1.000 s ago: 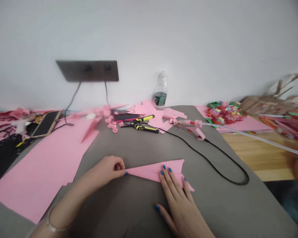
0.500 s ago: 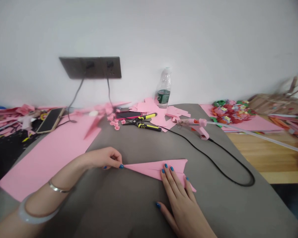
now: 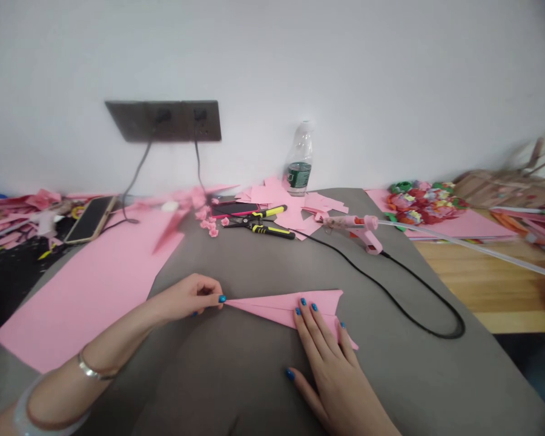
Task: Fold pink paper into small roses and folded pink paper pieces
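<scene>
A long folded strip of pink paper [image 3: 286,307] lies on the grey table mat [image 3: 236,381], narrowing to a point at its left end. My left hand [image 3: 191,298] pinches that point between thumb and fingers. My right hand [image 3: 329,357] rests flat across the paper's wider end, fingers spread, with its thumb on the mat below the fold. Two bangles circle my left forearm.
Beyond my hands lie pink paper scraps, a phone in a pink case [image 3: 234,209], yellow-handled snips [image 3: 258,225] and a pink glue gun [image 3: 358,229] with a black cord [image 3: 418,297]. A large pink sheet [image 3: 82,309] lies left; paper flowers [image 3: 424,203] sit right.
My left hand has drawn back a little along the paper's point, and my left forearm now lies lower and further left. The blurred shape at the right edge has mostly moved out of view.
</scene>
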The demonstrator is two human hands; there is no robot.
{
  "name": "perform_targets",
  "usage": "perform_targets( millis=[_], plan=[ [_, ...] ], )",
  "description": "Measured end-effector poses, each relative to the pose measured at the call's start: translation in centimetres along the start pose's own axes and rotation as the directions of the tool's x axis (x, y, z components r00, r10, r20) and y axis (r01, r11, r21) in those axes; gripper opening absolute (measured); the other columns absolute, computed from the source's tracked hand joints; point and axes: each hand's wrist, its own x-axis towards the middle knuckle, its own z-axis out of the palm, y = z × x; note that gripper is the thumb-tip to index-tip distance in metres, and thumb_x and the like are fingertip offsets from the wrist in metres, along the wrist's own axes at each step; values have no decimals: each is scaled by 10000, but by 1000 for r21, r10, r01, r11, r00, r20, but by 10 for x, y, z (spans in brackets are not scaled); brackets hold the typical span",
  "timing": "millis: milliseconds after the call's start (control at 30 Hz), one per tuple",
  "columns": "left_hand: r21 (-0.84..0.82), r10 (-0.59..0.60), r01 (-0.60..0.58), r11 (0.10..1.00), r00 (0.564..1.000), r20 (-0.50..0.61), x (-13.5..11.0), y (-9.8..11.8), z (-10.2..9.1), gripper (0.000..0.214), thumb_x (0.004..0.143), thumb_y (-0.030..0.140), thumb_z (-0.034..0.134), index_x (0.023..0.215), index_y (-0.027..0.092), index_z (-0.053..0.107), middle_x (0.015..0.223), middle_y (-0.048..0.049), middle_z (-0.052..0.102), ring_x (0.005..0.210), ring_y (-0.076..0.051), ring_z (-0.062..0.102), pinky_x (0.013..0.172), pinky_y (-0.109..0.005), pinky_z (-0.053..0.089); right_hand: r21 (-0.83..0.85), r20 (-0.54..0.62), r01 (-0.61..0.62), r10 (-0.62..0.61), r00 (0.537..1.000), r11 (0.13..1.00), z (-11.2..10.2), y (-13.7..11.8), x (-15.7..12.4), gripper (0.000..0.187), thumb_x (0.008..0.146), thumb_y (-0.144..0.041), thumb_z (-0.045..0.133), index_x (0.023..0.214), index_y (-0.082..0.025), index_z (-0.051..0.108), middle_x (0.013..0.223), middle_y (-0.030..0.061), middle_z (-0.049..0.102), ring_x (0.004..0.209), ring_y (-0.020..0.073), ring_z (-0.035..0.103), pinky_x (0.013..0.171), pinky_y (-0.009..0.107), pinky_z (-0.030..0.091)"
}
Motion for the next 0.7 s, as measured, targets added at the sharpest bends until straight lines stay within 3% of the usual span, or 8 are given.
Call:
perform_targets(
  millis=[133, 367, 533, 700],
  plan=[
    [-35, -18, 20, 999, 999, 49, -2, 1, -1, 386, 811, 541, 641, 728, 171, 570, 669, 37, 546, 495, -69, 413, 472, -212, 278, -14, 2, 2, -2, 1000, 1000, -1, -1, 1, 713, 1012, -363, 309, 1617, -86, 53, 1610, 137, 358, 1453, 303, 374, 1060, 554, 391],
    [-77, -202, 222, 972, 958, 204, 2, 5, -6, 476, 841, 630, 535, 906, 164, 602, 692, -14, 695, 390, -79, 513, 395, -216, 265, 1, 2, -10, 10, 1000, 1000, 0, -2, 0, 728, 1003, -349, 319, 1620, -102, 21, 1620, 134, 342, 1453, 315, 366, 1065, 560, 383],
    [-88, -135, 150, 985, 978, 156, 8, 1, 3, 320, 824, 498, 619, 829, 186, 546, 677, -10, 725, 392, -78, 532, 390, -204, 261, -12, -9, -15, 15, 1000, 1000, 0, -3, 0, 721, 1007, -346, 308, 1619, -96, 21, 1616, 132, 349, 1452, 307, 369, 1074, 558, 372],
    [-225, -120, 151, 963, 982, 144, 5, -1, 10, 312, 806, 475, 643, 798, 198, 501, 784, -42, 768, 433, -79, 567, 398, -199, 248, -8, -5, -11, 11, 1000, 1000, -1, -2, 0, 713, 1014, -366, 304, 1621, -108, 33, 1615, 132, 351, 1454, 310, 368, 1059, 557, 384]
  ],
)
